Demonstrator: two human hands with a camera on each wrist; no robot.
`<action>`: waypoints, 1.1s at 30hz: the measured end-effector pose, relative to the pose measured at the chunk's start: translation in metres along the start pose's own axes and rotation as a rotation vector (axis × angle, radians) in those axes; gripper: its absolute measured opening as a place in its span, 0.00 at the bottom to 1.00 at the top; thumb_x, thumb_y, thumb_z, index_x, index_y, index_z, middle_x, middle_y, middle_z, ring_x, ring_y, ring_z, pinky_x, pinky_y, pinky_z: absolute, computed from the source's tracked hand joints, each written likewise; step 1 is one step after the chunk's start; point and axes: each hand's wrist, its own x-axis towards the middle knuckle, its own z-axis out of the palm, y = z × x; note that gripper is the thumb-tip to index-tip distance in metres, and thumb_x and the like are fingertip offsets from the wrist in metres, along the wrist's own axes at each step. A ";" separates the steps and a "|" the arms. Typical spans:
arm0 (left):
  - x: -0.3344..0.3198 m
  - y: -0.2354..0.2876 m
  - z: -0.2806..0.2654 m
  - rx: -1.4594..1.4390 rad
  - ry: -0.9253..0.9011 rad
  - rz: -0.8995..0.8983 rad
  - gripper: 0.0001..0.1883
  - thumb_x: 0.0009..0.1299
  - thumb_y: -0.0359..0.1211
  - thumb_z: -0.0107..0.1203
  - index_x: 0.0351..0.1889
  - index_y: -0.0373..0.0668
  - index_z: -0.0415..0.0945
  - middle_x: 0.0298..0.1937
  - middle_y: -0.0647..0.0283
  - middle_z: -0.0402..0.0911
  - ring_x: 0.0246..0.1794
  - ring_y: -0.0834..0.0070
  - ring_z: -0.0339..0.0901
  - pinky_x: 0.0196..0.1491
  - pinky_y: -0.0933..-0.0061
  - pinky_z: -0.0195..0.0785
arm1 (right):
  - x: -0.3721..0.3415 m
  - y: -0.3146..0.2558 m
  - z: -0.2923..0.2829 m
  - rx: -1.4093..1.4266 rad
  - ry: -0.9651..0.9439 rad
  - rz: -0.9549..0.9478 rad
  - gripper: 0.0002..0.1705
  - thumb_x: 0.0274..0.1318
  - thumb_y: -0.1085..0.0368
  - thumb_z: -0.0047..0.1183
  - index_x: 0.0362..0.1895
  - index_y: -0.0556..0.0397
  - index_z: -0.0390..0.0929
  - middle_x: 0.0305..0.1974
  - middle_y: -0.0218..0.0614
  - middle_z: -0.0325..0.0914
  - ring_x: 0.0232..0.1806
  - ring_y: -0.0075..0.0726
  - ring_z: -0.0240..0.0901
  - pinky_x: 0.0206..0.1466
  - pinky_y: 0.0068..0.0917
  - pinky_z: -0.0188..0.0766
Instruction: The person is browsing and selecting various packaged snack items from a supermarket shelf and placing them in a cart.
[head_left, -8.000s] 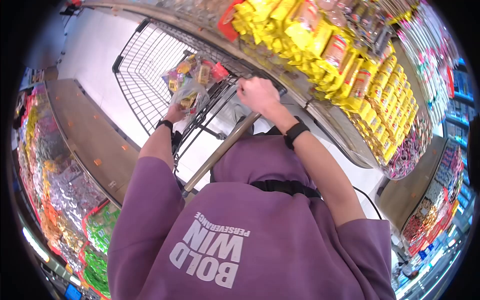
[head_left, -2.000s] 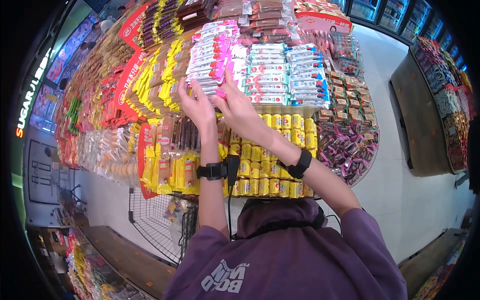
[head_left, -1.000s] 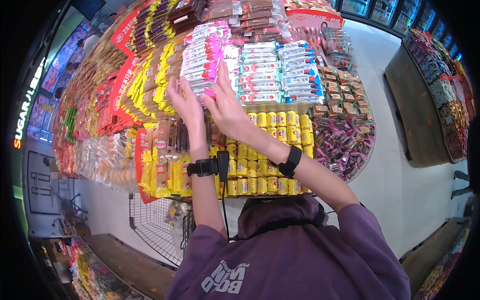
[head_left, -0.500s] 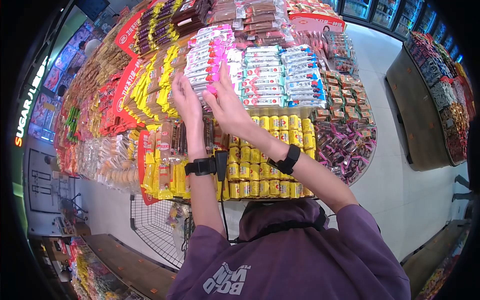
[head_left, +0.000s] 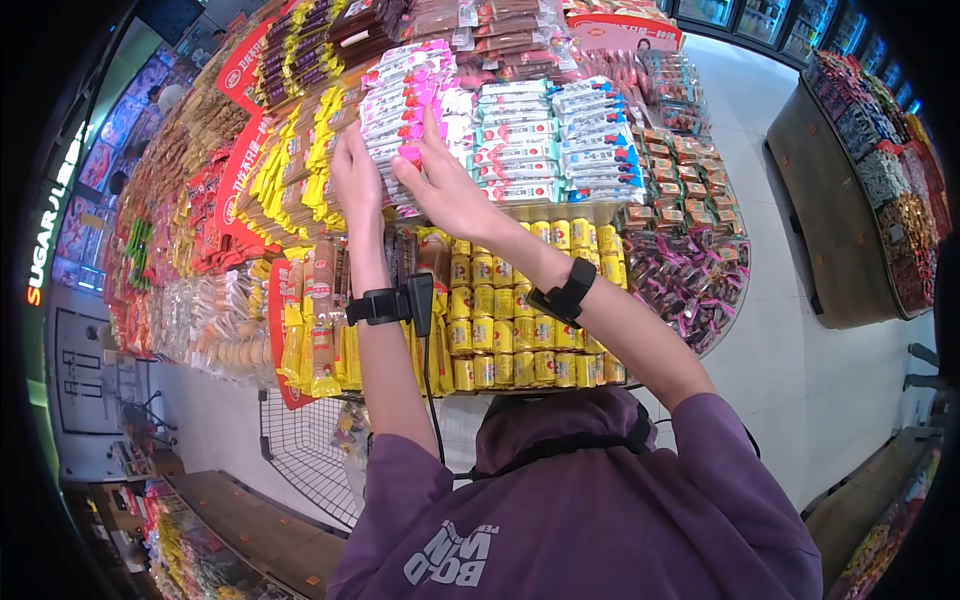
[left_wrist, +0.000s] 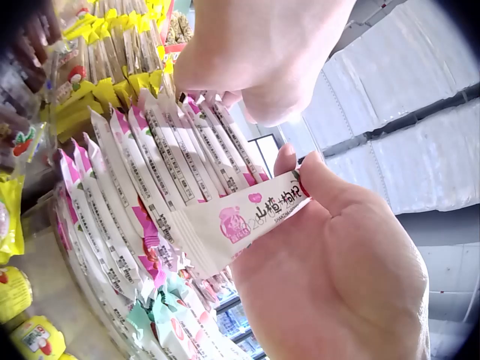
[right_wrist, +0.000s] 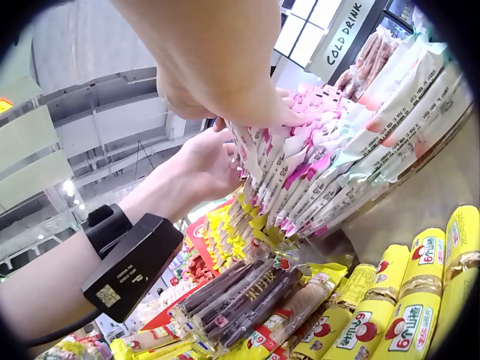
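One wrapped bar (left_wrist: 238, 223), right hand (head_left: 452, 192) pinching end, slanting crosswise to pink-ended stack (head_left: 400, 100); left hand (head_left: 357, 178) flanking stack's left, hold unclear.

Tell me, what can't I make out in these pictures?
One end of the packet: left wrist view, covered by the thumb of the right hand.
Fingertips of the left hand: right wrist view, partly behind the stacked packets.
Bag in the cart: head view, partly behind the left sleeve.
Person: head view, cut off at right, only legs showing.
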 end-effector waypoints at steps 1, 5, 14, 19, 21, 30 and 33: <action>0.000 0.000 -0.001 0.004 0.000 0.004 0.25 0.81 0.44 0.40 0.58 0.32 0.75 0.52 0.53 0.82 0.50 0.70 0.79 0.56 0.68 0.68 | 0.000 -0.001 0.000 0.000 -0.001 -0.003 0.31 0.72 0.52 0.43 0.59 0.73 0.67 0.75 0.77 0.24 0.80 0.71 0.21 0.80 0.50 0.32; 0.001 0.001 -0.002 -0.006 0.003 0.002 0.25 0.81 0.45 0.40 0.58 0.31 0.75 0.52 0.53 0.82 0.50 0.70 0.78 0.56 0.69 0.68 | 0.000 0.000 0.001 -0.040 -0.016 0.011 0.32 0.72 0.52 0.43 0.60 0.74 0.66 0.75 0.77 0.24 0.80 0.71 0.20 0.80 0.50 0.32; 0.008 -0.001 -0.006 0.086 0.070 -0.012 0.29 0.80 0.49 0.42 0.55 0.29 0.76 0.50 0.49 0.83 0.51 0.66 0.78 0.56 0.66 0.66 | 0.016 0.005 -0.012 -0.078 0.035 0.100 0.30 0.73 0.51 0.41 0.65 0.64 0.67 0.77 0.69 0.25 0.81 0.60 0.29 0.78 0.39 0.42; 0.005 0.006 -0.004 0.091 0.041 -0.017 0.29 0.80 0.49 0.41 0.54 0.29 0.76 0.48 0.49 0.83 0.49 0.65 0.79 0.55 0.66 0.67 | 0.020 0.006 -0.009 -0.027 0.030 0.062 0.28 0.73 0.50 0.42 0.58 0.64 0.73 0.77 0.68 0.25 0.81 0.59 0.27 0.79 0.40 0.39; 0.003 0.008 -0.002 0.077 0.049 -0.006 0.29 0.80 0.49 0.40 0.53 0.29 0.77 0.47 0.49 0.84 0.48 0.66 0.79 0.55 0.66 0.67 | 0.018 0.005 -0.008 -0.060 0.036 0.055 0.27 0.73 0.50 0.41 0.57 0.64 0.75 0.77 0.68 0.25 0.81 0.59 0.27 0.79 0.41 0.38; 0.008 -0.004 -0.007 0.060 0.079 0.048 0.27 0.81 0.47 0.41 0.56 0.29 0.76 0.52 0.48 0.83 0.52 0.64 0.79 0.56 0.66 0.67 | 0.015 0.003 -0.008 -0.027 0.039 0.082 0.26 0.73 0.49 0.41 0.54 0.62 0.75 0.78 0.67 0.28 0.82 0.59 0.24 0.79 0.45 0.36; 0.000 0.008 -0.015 0.157 0.189 0.241 0.26 0.81 0.45 0.42 0.58 0.28 0.74 0.54 0.49 0.82 0.55 0.63 0.78 0.59 0.66 0.67 | 0.005 -0.023 -0.031 0.139 0.100 0.131 0.26 0.74 0.48 0.40 0.50 0.62 0.74 0.77 0.65 0.35 0.82 0.59 0.20 0.80 0.48 0.33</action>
